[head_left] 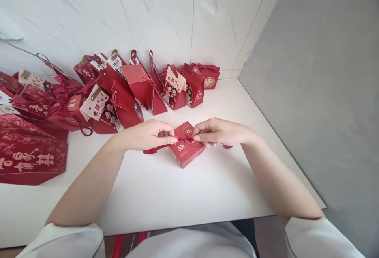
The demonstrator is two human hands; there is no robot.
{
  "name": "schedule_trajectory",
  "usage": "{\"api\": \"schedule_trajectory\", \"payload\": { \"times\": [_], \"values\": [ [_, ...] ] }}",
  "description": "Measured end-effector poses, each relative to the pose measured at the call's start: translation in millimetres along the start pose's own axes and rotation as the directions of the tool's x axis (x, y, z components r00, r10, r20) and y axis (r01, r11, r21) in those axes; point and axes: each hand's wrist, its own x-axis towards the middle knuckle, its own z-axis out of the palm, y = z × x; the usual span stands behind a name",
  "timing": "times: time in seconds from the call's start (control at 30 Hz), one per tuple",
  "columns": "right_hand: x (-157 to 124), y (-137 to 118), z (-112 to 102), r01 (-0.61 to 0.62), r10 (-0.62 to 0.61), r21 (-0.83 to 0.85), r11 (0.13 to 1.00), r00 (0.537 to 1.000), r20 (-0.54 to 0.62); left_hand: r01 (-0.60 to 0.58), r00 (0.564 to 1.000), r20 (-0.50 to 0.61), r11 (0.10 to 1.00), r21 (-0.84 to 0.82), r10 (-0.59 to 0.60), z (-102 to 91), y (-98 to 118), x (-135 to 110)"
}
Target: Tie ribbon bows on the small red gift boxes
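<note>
A small red gift box with gold lettering sits on the white table in front of me. A dark red ribbon runs across its top. My left hand is closed, pinching the ribbon at the box's left side. My right hand is closed too, pinching the ribbon over the box's right side, and a ribbon end pokes out beneath it. Both hands touch the box top.
Several red gift boxes and bags with ribbons and tags stand along the marble wall at the back. A large red box lies at the left. A grey wall bounds the table on the right.
</note>
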Motion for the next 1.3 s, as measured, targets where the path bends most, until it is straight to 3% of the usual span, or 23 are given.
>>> {"api": "schedule_trajectory", "payload": {
  "times": [0.13, 0.33, 0.47, 0.83, 1.03, 1.17, 1.3],
  "values": [
    [-5, -3, -1, 0.038, -0.040, -0.067, 0.997, 0.998, -0.039, 0.009, 1.000, 0.002, 1.000, -0.004, -0.009, 1.9, 0, -1],
    [-3, 0, 4, 0.075, -0.150, -0.321, 0.944, 0.964, -0.217, 0.018, 1.000, 0.020, 0.999, -0.031, -0.017, 3.0, -3, 0],
    [-2, 2, 5, 0.127, -0.230, -0.414, 0.901, 0.950, -0.210, 0.018, 1.000, 0.026, 0.999, -0.036, -0.017, 2.0, -4, 0],
    [4, 4, 7, 0.150, -0.200, -0.256, 0.955, 0.962, -0.184, -0.001, 0.999, 0.050, 1.000, -0.023, 0.002, 0.8, -1, -1],
    [7, 3, 8, 0.196, -0.295, -0.386, 0.901, 0.931, -0.216, 0.010, 0.998, 0.056, 0.999, -0.051, -0.007, 1.1, -2, 0],
    [5, 0, 7, 0.162, -0.196, -0.226, 0.961, 0.971, -0.134, 0.015, 0.998, 0.067, 0.996, -0.088, -0.009, 3.3, -2, 1],
    [2, 0, 3, 0.103, -0.103, -0.003, 0.995, 0.995, 0.019, -0.025, 0.999, 0.020, 0.996, -0.086, 0.026, 4.7, -1, 3]
  ]
}}
